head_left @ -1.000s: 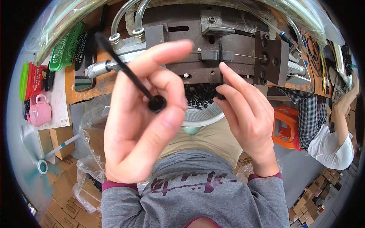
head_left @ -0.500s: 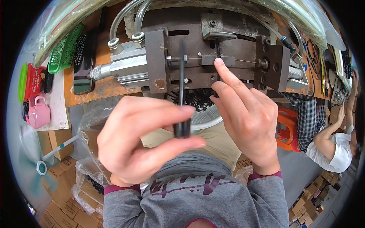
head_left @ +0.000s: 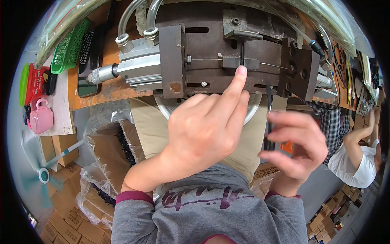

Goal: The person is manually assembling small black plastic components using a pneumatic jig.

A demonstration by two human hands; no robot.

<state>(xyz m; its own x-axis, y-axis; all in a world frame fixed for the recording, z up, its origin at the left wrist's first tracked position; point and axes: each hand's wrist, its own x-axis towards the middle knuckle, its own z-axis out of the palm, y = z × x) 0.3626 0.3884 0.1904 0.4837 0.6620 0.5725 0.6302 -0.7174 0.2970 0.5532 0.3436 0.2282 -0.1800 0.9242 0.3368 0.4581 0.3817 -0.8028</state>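
Note:
My left hand [head_left: 207, 126] reaches up to the brown metal fixture [head_left: 211, 81] with its index finger stretched out. That fingertip touches the lower end of a slim black rod [head_left: 242, 53], which lies across a small grey block [head_left: 254, 64]. The other left fingers curl loosely, and the thumb is hidden. To the right, my right hand [head_left: 298, 142], blurred by motion, pinches a thin black rod with a thicker lower end [head_left: 269, 101] upright between thumb and fingers. A fine wire [head_left: 203, 59] runs sideways to the block from a hex bolt head [head_left: 189, 60].
Pneumatic cylinders [head_left: 140, 67] flank the fixture, with clear hoses above. Under my hands, a round pale container [head_left: 163, 109] rests at my lap. Left are a phone [head_left: 87, 87], green basket [head_left: 67, 53], pink cup [head_left: 41, 118] and fan [head_left: 43, 175]. A person [head_left: 357, 158] sits at right.
My left hand has moved right and its index finger now touches the rod on the block. My right hand has left that spot and holds a black rod. The left bolt has drawn back.

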